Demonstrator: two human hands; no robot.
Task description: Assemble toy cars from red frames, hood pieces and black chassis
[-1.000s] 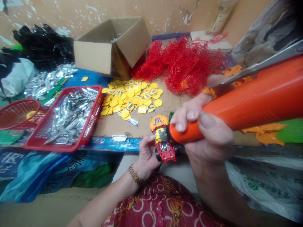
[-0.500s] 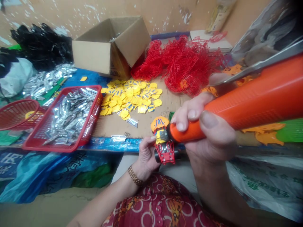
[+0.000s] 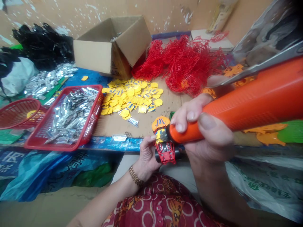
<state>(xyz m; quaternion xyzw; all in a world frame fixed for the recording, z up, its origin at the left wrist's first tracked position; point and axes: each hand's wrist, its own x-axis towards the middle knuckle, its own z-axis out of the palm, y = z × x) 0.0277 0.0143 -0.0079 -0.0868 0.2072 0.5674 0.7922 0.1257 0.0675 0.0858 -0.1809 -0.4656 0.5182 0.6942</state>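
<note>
My left hand (image 3: 147, 154) is closed around a small toy car (image 3: 163, 141) with a red frame, yellow body and black wheels, held just in front of the table's edge. My right hand (image 3: 203, 132) grips a thick orange tool (image 3: 246, 101) whose tip presses on the top of the toy car. A metal lever on the tool (image 3: 260, 66) runs along its upper side.
A red basket (image 3: 96, 110) holds silver foil pieces. Yellow stickers (image 3: 132, 97) lie on cardboard, a heap of red plastic frames (image 3: 184, 61) behind them. An open cardboard box (image 3: 113, 47) stands at the back, orange parts (image 3: 267, 134) lie right, and a round red basket (image 3: 16, 110) sits left.
</note>
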